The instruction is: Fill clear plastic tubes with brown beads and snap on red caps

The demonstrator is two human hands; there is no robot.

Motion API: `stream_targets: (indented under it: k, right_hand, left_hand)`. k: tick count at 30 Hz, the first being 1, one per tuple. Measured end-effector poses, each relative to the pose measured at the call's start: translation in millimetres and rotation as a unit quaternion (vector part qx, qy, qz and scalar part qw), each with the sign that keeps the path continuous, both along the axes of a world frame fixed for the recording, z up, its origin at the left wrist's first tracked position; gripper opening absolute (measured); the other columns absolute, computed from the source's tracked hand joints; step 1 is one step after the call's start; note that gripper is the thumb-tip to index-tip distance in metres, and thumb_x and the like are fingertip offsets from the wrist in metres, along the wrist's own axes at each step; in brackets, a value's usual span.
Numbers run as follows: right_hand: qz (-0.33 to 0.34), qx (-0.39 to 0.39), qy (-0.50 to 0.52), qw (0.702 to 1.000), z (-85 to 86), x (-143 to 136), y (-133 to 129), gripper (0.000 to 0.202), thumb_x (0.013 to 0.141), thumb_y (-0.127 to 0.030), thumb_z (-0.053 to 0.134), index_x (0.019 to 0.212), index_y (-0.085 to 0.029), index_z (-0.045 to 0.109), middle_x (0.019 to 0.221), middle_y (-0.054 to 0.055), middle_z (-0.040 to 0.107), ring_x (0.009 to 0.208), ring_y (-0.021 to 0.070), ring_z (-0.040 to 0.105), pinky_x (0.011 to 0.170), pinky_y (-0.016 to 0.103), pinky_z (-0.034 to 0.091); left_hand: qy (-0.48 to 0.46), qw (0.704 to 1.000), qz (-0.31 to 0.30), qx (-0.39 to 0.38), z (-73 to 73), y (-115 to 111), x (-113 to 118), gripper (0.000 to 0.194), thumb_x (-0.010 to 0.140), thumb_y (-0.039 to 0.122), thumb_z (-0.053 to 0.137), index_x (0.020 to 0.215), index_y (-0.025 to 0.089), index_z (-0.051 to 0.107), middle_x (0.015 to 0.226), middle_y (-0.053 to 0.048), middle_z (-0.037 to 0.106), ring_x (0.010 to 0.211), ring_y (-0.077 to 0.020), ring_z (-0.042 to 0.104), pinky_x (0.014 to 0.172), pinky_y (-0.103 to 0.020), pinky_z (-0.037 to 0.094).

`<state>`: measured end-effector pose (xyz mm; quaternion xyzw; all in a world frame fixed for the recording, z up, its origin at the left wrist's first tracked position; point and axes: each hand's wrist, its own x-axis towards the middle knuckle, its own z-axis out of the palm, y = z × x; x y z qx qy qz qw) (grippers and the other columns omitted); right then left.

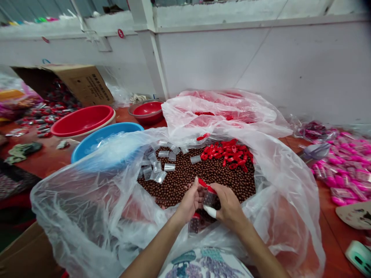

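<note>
Brown beads fill a large clear plastic bag laid open before me. Over them, my right hand is closed on a small clear container with a red cap. A white covering shows on one of its digits. My left hand pinches the red cap from the other side. Another clear container with a red top lies just below my hands. Empty clear containers lie on the beads at the left, and red caps are heaped at the upper right.
Left of the bag stand a blue basin and a red basin, with a cardboard box behind. A smaller red bowl sits farther back. Pink packaged items are piled at the right, near a grey scoop.
</note>
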<state>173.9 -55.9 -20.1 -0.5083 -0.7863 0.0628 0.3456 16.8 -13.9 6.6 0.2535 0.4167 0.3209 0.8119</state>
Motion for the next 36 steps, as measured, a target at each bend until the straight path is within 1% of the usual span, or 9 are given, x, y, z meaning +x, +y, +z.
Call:
stream_targets:
  k: [5,9,13,15,23,27,30,34,36]
  right_hand:
    - [0.022,0.023,-0.013,0.999,4.8,-9,-5,0.055,0.072,-0.024,0.060,0.124,-0.018,0.045,0.113,0.013,0.052,0.105,0.0266,0.049,0.089,0.043,0.041]
    - [0.017,0.013,0.018,1.000,-0.8,-13,-7,0.060,0.071,-0.031,0.062,0.125,-0.018,0.040,0.111,0.013,0.054,0.102,0.0269,0.051,0.087,0.044,0.041]
    - [-0.012,-0.008,0.019,1.000,0.0,-13,-8,0.076,0.070,-0.033,0.062,0.135,-0.015,0.026,0.119,0.015,0.049,0.108,0.0283,0.047,0.090,0.046,0.039]
    - [-0.014,-0.017,-0.007,1.000,3.1,-13,-8,0.076,0.070,-0.033,0.061,0.136,-0.015,0.027,0.121,0.016,0.047,0.111,0.0288,0.045,0.093,0.046,0.037]
    - [0.039,-0.004,-0.048,0.998,8.5,-16,-9,0.060,0.068,-0.036,0.059,0.123,-0.015,0.044,0.116,0.015,0.053,0.107,0.0292,0.047,0.095,0.046,0.031]
    - [0.039,-0.017,-0.035,0.998,8.8,-17,-12,0.055,0.068,-0.038,0.060,0.117,-0.015,0.049,0.111,0.014,0.056,0.103,0.0281,0.049,0.094,0.046,0.031]
    - [0.050,-0.066,-0.015,0.996,15.9,-19,-17,0.060,0.067,-0.046,0.062,0.118,-0.017,0.049,0.112,0.013,0.055,0.103,0.0281,0.048,0.093,0.044,0.033]
    - [0.138,-0.175,-0.012,0.975,30.2,-29,-26,0.077,0.059,-0.062,0.066,0.123,-0.023,0.048,0.111,0.009,0.054,0.101,0.0268,0.048,0.091,0.040,0.037]
    - [0.163,-0.195,-0.016,0.967,32.6,-34,-27,0.075,0.059,-0.064,0.065,0.122,-0.027,0.049,0.108,0.007,0.055,0.098,0.0253,0.049,0.088,0.039,0.039]
  left_hand:
    - [-0.057,0.998,0.021,-0.026,5.0,-7,6,0.037,0.078,0.051,0.053,0.082,0.015,0.062,0.072,-0.003,0.066,0.061,-0.0127,0.061,0.061,-0.024,0.046]
    - [-0.043,0.997,0.006,-0.061,1.4,-11,10,0.036,0.077,0.049,0.053,0.079,0.015,0.061,0.063,-0.003,0.063,0.050,-0.0129,0.056,0.050,-0.024,0.043]
    - [-0.045,0.999,0.018,-0.013,-1.4,-14,11,0.030,0.078,0.041,0.051,0.082,0.014,0.061,0.063,-0.003,0.062,0.050,-0.0128,0.056,0.049,-0.024,0.043]
    - [-0.053,0.998,0.033,0.014,-3.0,-14,11,0.024,0.077,0.035,0.051,0.086,0.015,0.060,0.062,-0.002,0.061,0.051,-0.0122,0.055,0.050,-0.023,0.044]
    - [-0.016,0.999,0.033,0.024,-15.2,-29,15,0.040,0.077,0.043,0.045,0.107,0.018,0.054,0.047,0.006,0.049,0.034,-0.0080,0.040,0.037,-0.019,0.030]
    - [0.054,0.994,-0.009,0.093,-16.2,-23,3,0.043,0.077,0.042,0.045,0.113,0.019,0.052,0.055,0.003,0.054,0.042,-0.0103,0.046,0.045,-0.022,0.037]
    - [0.202,0.941,-0.047,0.267,-13.4,7,-14,0.030,0.079,0.037,0.047,0.100,0.020,0.061,0.081,-0.004,0.062,0.072,-0.0159,0.057,0.070,-0.027,0.043]
    - [0.437,0.785,-0.020,0.439,-10.5,66,-28,0.029,0.082,0.034,0.047,0.103,0.019,0.062,0.098,-0.008,0.058,0.092,-0.0215,0.052,0.087,-0.033,0.037]
    - [0.488,0.722,-0.022,0.489,-12.2,93,-26,0.029,0.081,0.028,0.051,0.106,0.019,0.062,0.105,-0.009,0.055,0.101,-0.0237,0.047,0.094,-0.036,0.031]
